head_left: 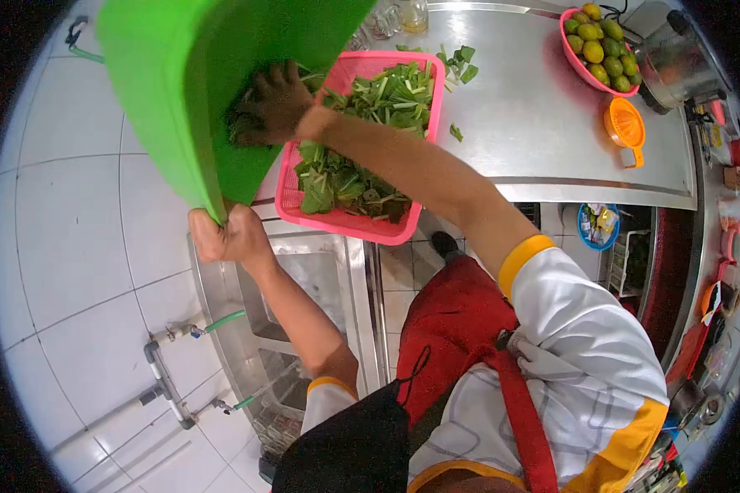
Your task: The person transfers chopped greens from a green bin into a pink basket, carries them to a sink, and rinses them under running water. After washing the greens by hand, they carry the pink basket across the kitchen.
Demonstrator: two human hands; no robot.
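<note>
left hand (pixel 222 234) grip clamps one green cutting board (pixel 189 74) | right hand (pixel 275 103) grip spread on greens | one pink basket (pixel 362 222)

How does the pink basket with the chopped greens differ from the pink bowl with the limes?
The pink basket is rectangular and sits at the counter edge beside the sink; the pink bowl is round and sits at the far end of the counter. The basket holds chopped leafy greens, with the right hand sweeping more in off the green cutting board; the bowl holds whole limes, untouched. Both are pink plastic.
</note>
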